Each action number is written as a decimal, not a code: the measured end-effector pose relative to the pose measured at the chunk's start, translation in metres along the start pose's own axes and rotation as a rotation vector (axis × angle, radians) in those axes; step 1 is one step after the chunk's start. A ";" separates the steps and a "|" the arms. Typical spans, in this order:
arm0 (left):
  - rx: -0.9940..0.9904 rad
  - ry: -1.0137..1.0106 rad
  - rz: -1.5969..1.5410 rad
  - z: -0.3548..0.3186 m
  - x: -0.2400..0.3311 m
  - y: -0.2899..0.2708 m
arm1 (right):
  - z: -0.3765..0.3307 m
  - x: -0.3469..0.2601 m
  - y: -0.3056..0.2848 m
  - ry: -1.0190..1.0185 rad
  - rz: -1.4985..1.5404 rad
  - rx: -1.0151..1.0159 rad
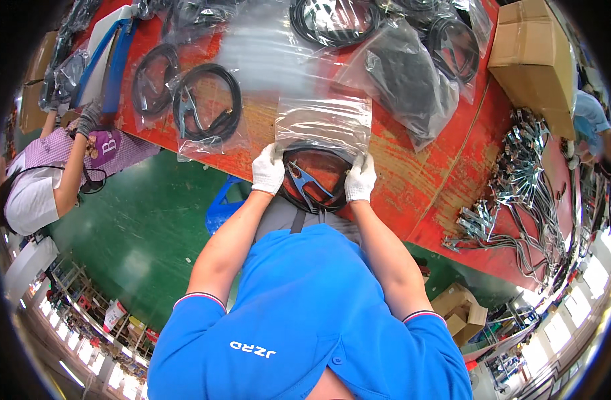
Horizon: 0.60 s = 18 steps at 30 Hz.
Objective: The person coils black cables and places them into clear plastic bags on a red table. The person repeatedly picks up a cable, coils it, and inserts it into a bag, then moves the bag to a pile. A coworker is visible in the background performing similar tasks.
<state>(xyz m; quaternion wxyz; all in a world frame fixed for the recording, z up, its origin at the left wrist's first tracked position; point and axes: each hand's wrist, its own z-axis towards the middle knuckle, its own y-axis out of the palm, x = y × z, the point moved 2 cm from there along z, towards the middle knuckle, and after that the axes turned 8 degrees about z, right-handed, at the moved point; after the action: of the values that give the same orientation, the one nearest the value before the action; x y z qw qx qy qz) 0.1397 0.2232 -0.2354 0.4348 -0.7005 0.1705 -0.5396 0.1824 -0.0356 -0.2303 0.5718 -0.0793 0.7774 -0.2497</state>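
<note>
A clear plastic bag [324,120] lies on the red table [412,180] in front of me, its open end toward me. A coiled black cable with a dark clamp [310,179] sits at the bag's mouth, partly inside it. My left hand [268,169], in a white glove, grips the left side of the bag's mouth and the coil. My right hand [361,179], also gloved in white, grips the right side. Both hands are closed on the bag's edge.
Several more bagged black cable coils [207,103] lie across the table. A cardboard box [533,60] stands at the far right. A pile of metal clamps with wires [519,193] lies on the right. Another person [59,167] works at the left over a green floor.
</note>
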 end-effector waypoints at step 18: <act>-0.545 -0.083 0.516 0.050 0.033 -0.009 | -0.003 0.007 0.007 -0.172 -0.079 -0.045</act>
<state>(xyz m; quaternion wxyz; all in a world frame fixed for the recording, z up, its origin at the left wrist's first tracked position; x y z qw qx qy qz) 0.1945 0.2258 -0.2106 0.3605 -0.7459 0.4610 -0.3181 0.1783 -0.0310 -0.2388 0.6242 -0.1440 0.7271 -0.2469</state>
